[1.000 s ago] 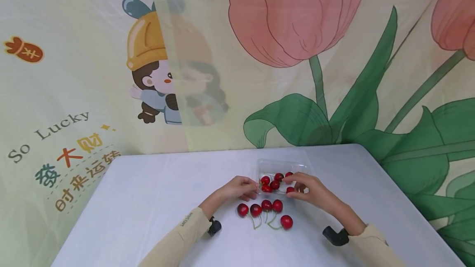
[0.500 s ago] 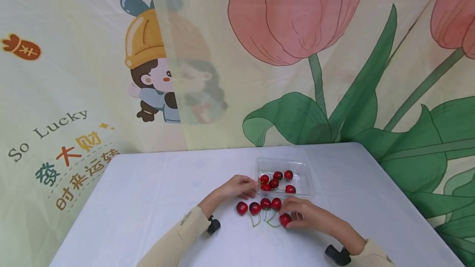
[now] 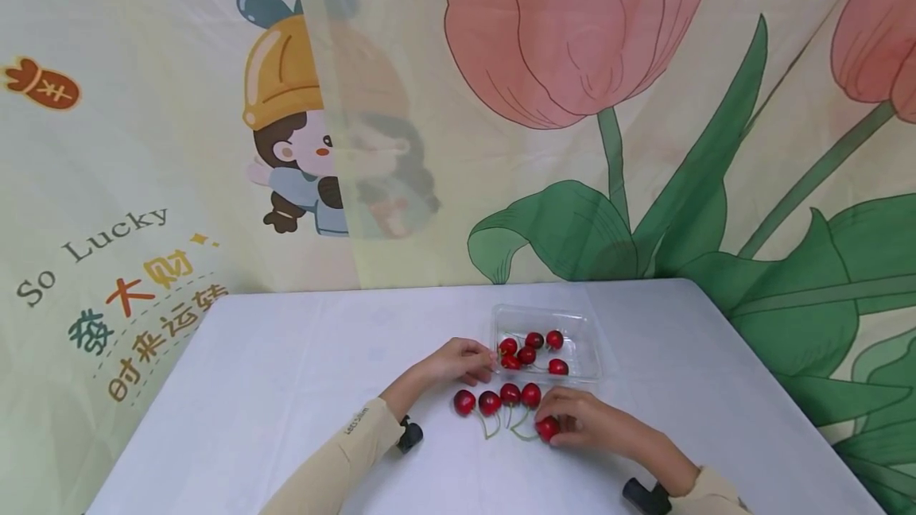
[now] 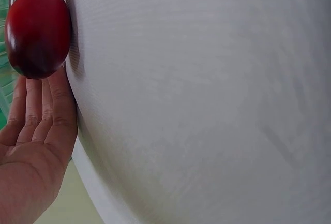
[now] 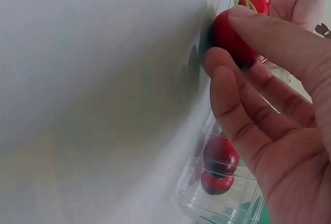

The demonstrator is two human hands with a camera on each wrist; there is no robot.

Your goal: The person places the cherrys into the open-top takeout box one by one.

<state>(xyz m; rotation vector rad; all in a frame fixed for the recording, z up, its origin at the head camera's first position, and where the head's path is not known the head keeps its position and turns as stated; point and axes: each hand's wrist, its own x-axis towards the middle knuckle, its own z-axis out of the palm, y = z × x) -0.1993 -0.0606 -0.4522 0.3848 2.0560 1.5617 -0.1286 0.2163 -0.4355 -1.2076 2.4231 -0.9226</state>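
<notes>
My right hand [image 3: 590, 421] pinches a red cherry [image 3: 547, 428] between thumb and fingers, low over the white table. In the right wrist view the thumb lies on that cherry [image 5: 230, 35], with fingertips on its other side. Left of it, several cherries [image 3: 490, 402] with green stems lie in a row. Behind the row stands a clear plastic box [image 3: 585, 344] holding several more cherries [image 3: 526, 355]. My left hand [image 3: 458, 361] rests with its fingertips at the box's left edge; its fingers look extended in the left wrist view, partly hidden behind a large, near cherry [image 4: 39, 32].
A white cloth covers the table [image 3: 300, 388]. Behind the table's far edge hangs a printed backdrop [image 3: 401, 205] with tulips and a cartoon figure. A black camera [image 3: 409, 435] sits on the left wrist, another camera [image 3: 646, 497] on the right.
My right hand has come from over the box down toward me, to the rightmost loose cherry, and now pinches it. The left hand has stayed at the box's edge.
</notes>
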